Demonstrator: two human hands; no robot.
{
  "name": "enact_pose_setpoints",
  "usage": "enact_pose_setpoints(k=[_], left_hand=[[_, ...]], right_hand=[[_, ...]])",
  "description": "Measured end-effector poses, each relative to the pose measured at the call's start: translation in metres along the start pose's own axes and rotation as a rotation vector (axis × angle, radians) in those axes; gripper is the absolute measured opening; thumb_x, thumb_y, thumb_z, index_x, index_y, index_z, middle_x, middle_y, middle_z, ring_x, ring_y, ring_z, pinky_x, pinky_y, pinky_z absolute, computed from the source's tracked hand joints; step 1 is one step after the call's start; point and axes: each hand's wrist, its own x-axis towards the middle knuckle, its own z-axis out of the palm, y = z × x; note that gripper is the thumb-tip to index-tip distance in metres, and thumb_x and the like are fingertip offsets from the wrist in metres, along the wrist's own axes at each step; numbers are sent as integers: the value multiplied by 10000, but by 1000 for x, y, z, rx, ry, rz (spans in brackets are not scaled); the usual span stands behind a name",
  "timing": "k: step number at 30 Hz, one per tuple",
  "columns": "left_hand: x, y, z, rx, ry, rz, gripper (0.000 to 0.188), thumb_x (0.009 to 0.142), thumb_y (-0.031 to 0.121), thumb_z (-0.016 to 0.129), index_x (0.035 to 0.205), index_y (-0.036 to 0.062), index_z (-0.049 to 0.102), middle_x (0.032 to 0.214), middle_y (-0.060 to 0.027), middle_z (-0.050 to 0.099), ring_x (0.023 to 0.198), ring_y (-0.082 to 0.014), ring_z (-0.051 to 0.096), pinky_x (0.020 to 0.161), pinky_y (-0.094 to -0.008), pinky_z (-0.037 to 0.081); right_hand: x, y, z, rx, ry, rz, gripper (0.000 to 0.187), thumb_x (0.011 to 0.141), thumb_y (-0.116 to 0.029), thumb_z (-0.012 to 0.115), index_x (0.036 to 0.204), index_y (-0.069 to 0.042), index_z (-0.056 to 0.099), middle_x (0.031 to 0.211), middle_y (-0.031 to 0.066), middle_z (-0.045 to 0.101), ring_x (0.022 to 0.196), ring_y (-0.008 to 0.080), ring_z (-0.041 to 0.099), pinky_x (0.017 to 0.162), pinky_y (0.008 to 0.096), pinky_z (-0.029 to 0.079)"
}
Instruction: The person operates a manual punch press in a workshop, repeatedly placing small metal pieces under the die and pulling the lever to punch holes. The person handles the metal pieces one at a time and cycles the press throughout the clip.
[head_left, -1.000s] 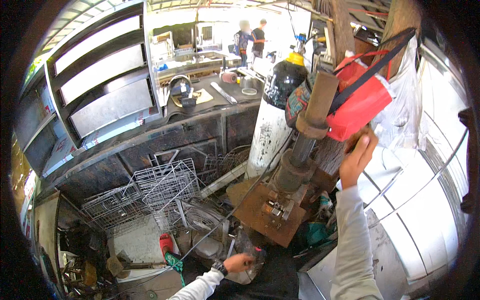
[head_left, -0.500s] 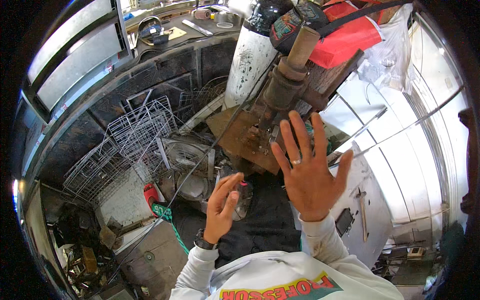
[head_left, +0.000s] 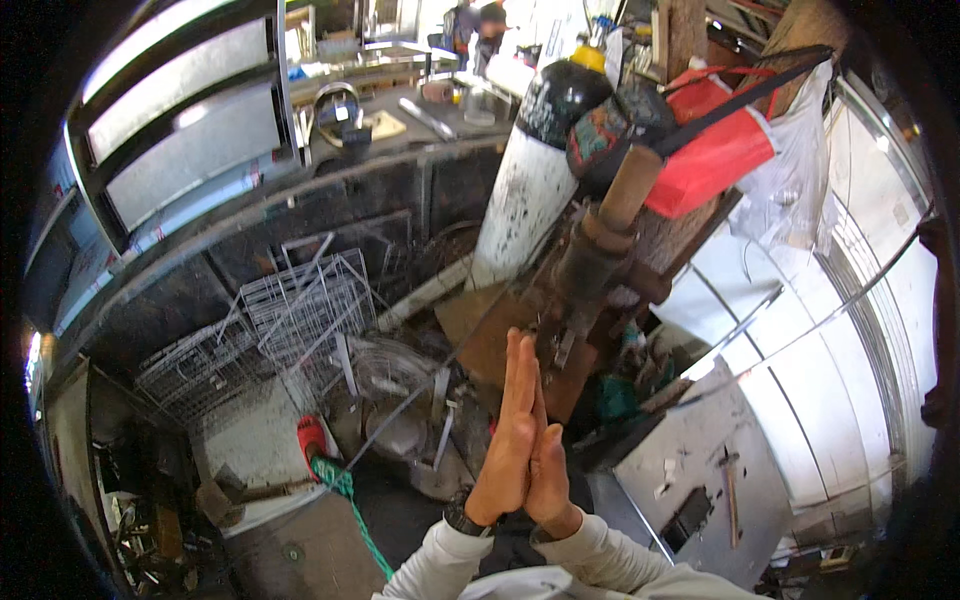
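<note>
Rust-brown metal plate (head_left: 490, 345), flat and straight-edged, partly hidden along its near side. Above it stands a rusty columnar machine (head_left: 590, 262), its collared cylindrical shaft (head_left: 632, 188) leaning rightward toward the top of the view. A narrow silvery metal piece (head_left: 567, 347) lies at the plate, near the machine's lower end.

Metal workshop: gas cylinder (head_left: 525, 185), rusty column-shaped machine (head_left: 590, 258), hammer (head_left: 732, 500), wire racks (head_left: 305, 305), cluttered workbench (head_left: 400, 146).
</note>
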Motion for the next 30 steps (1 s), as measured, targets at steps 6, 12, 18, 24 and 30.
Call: enact_pose_setpoints(k=[6,12,18,24,30], left_hand=[[-23,-11,44,-145,84,-190,963,953,755,149,1593,40,70,1667,-120,49,1533,-292,21,1225,-405,38],[2,-31,13,-708,138,-293,858,1015,643,127,1583,9,24,1658,-141,84,1531,-263,84,1224,-368,83],[-61,-61,12,-845,-617,-452,1054,906,801,132,1562,-22,181,1619,-208,203,1513,-314,173,1231,-403,91],[-128,-113,-29,-304,-357,-957,720,1054,532,334,1412,-79,468,1411,-212,535,1341,-289,492,1154,-386,327],[-181,-134,-70,-112,-166,-1168,469,1040,300,544,1362,-40,552,1294,-146,640,1200,-203,592,1043,-286,418]], right_hand=[[57,-4,-34,-186,102,-15,672,1080,-470,139,1582,-24,149,1662,136,85,1531,311,64,1228,408,74],[47,6,-30,-662,-76,-105,790,1036,-522,353,1593,-38,72,1654,216,19,1517,435,-18,1198,551,13],[123,-45,-141,-1092,463,-812,644,964,-193,588,1485,79,326,1522,281,346,1438,428,295,1179,488,230],[170,-179,-250,-1007,600,-708,370,955,-349,627,1068,4,616,846,105,660,735,214,620,694,326,489],[194,-146,-259,-243,241,-327,466,999,-505,523,818,-81,589,684,90,644,601,213,640,585,320,518]])
